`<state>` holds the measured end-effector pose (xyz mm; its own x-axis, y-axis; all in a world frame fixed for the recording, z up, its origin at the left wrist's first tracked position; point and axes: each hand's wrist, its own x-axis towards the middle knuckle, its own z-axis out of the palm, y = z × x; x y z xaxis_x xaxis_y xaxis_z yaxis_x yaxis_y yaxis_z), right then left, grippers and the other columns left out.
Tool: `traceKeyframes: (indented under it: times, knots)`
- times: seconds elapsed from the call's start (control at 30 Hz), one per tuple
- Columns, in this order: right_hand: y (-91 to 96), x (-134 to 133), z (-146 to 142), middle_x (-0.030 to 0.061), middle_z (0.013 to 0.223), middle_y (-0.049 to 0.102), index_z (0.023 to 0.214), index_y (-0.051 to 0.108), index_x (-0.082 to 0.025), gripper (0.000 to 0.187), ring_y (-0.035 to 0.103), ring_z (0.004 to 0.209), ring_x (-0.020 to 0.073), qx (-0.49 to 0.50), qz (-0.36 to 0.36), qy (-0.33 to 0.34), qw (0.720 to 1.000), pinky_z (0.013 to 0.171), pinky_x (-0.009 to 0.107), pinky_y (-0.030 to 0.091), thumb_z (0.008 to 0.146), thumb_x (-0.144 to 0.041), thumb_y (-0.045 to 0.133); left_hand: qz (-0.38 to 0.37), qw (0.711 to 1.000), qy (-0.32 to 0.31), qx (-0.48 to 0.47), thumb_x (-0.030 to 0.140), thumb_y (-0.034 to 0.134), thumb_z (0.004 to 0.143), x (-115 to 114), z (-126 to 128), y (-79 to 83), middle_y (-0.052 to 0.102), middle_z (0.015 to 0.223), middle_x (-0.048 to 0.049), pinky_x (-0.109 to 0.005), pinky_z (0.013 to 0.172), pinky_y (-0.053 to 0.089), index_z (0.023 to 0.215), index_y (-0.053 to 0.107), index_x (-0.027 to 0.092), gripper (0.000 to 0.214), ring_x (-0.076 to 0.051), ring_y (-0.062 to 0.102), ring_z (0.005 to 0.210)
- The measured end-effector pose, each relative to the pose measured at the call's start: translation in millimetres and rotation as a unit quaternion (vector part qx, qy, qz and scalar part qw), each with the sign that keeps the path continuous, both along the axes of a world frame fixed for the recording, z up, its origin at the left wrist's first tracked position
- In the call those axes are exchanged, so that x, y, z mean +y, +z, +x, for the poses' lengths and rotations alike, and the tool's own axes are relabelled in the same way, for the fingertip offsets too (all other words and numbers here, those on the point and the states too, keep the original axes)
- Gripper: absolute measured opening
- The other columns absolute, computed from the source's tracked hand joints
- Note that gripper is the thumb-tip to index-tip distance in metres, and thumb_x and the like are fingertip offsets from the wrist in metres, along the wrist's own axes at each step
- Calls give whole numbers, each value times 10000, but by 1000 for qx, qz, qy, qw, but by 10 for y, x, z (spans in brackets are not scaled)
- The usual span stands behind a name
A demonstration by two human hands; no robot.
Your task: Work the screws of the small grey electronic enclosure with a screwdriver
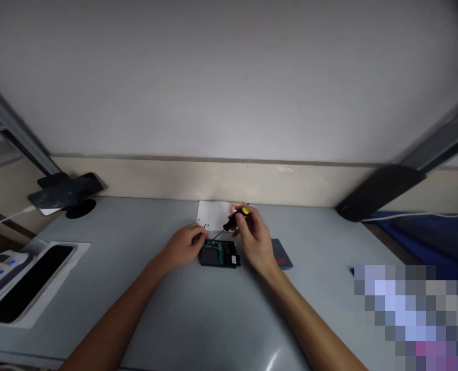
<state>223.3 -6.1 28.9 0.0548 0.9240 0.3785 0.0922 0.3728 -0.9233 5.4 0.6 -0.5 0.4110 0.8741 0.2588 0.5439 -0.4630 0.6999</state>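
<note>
Pale wall [229, 82] stands behind your grey table [198, 324], where the black device [210, 256] with its green board [221, 253] lies opened. Your right hand [257, 238] holds the screwdriver [229, 223], its tip at the board's upper left. Your left hand [184, 243] bends beside the device's upper left corner; whether it grips, one cannot tell.

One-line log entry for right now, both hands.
right hand: holds screwdriver, tip at green circuit board | left hand: by far-left corner of black device, contact unclear | white sheet: behind device, dark specks on it
</note>
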Motion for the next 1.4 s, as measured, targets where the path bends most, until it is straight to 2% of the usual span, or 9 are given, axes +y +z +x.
traceKeyframes:
  times: [0.4, 0.53, 0.83, 1.1, 1.27, 1.4]
  knots:
    - [2, -12, -14, 52, 997, 682, 1212, 603, -229, 361, 659, 784, 170, -13, -8, 10, 1000, 663, 315, 542, 979, -505, 585, 16, 1000, -15, 14, 215, 491, 999, 0, 0, -30, 742, 955, -28, -309, 854, 498, 927, 696, 217, 217, -192, 683, 908]
    - [-2, -12, -29, 62, 1005, 687, 1227, 605, -234, 380, 658, 794, 178, -23, -4, 7, 1000, 627, 305, 534, 974, -517, 588, 27, 999, -18, 16, 213, 487, 1009, 0, 3, -36, 735, 952, -24, -302, 864, 490, 917, 685, 214, 219, -185, 676, 910]
    - [63, -43, -71, 78, 1044, 693, 1233, 602, -247, 361, 647, 844, 194, -51, -5, 27, 998, 666, 322, 541, 984, -507, 576, 46, 998, -18, 39, 170, 479, 1003, -2, 2, -58, 724, 935, -10, -293, 852, 473, 931, 677, 221, 217, -177, 667, 899]
    - [263, 3, -122, 69, 1071, 687, 1225, 617, -257, 307, 640, 843, 182, -129, 7, 78, 989, 711, 315, 529, 1001, -458, 557, 50, 998, -22, 38, 148, 474, 991, 0, 12, -42, 728, 932, -17, -298, 837, 475, 919, 669, 216, 220, -179, 669, 879]
    - [452, 73, -178, 40, 990, 687, 1155, 627, -259, 222, 634, 851, 183, -197, 31, 142, 970, 780, 325, 501, 1025, -410, 529, 55, 997, -26, 37, 141, 467, 987, 1, 6, -50, 721, 922, -20, -295, 813, 476, 909, 658, 209, 218, -177, 662, 860]
    - [546, 107, -174, 32, 962, 686, 1157, 616, -252, 222, 621, 833, 182, -238, 47, 171, 955, 774, 324, 484, 1044, -394, 488, 56, 997, -26, 39, 147, 472, 983, 3, 0, -58, 719, 928, -21, -294, 812, 481, 899, 652, 210, 208, -179, 661, 862]
